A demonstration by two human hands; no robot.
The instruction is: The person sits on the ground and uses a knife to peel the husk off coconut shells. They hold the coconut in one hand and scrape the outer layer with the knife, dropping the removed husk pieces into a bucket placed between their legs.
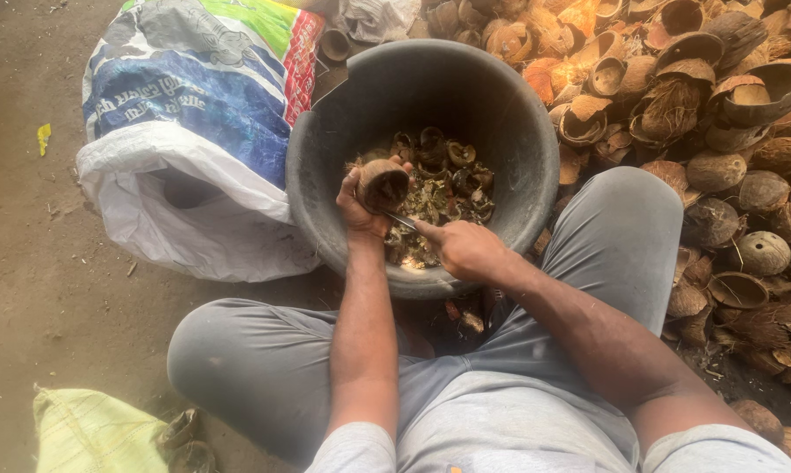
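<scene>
Coconut shell (383, 184) in left hand (360, 206) grip over black tub (325, 131) of husk scraps (443, 188); right hand (465, 250) grips blade (401, 221)

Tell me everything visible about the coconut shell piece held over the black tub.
The coconut shell piece is a brown, fibrous, rounded half, its rough husked outside facing the camera. The left hand grips it from below and the side, holding it tilted above the black tub, over the shell scraps inside. The right hand holds a thin metal blade whose tip reaches the shell's lower edge. Its inside is hidden from view.
</scene>
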